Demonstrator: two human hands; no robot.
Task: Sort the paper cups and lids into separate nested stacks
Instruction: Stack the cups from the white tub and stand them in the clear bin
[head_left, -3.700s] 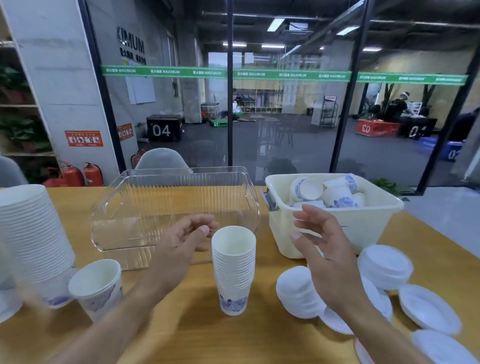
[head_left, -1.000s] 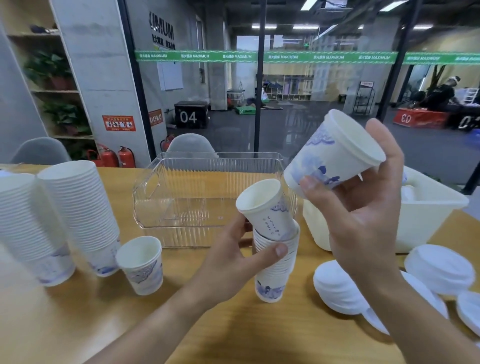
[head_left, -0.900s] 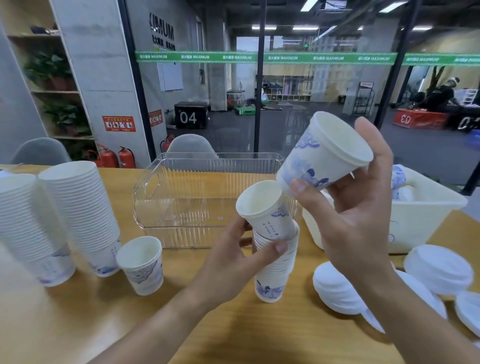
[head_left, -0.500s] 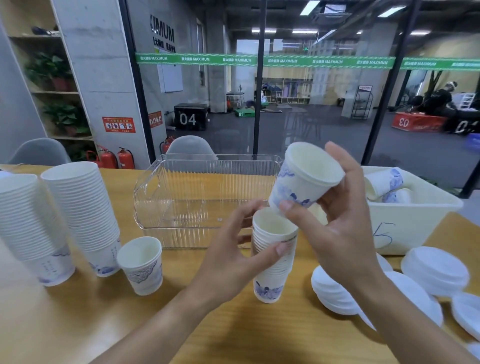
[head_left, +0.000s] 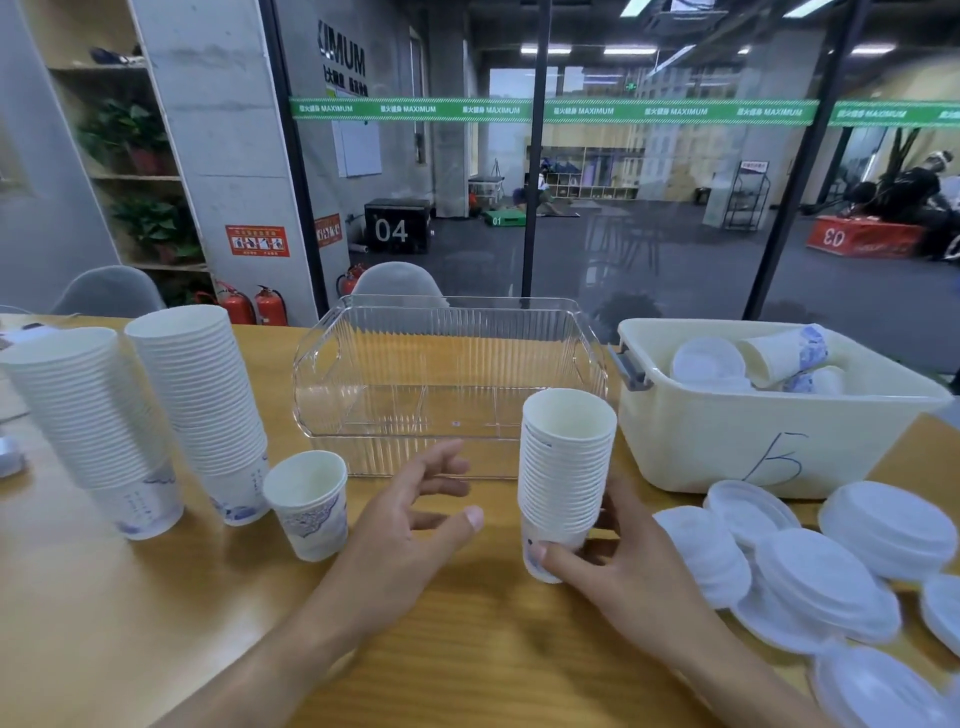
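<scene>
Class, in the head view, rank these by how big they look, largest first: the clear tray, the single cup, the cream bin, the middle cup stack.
Clear tray and cream bin: too alike to rank.
Middle cup stack.
Single cup.

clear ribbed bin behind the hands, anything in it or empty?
Empty. Through the clear ribbed bin only its bare floor and the table show; cups and lids left to sort lie in the cream tub beside it.

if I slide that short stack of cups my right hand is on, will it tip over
Possibly. The short cup stack is tall for its narrow base, and the right hand grips only its bottom cup, so a quick push could topple it. Being thin paper, it is probably light and easily crushed.
</scene>
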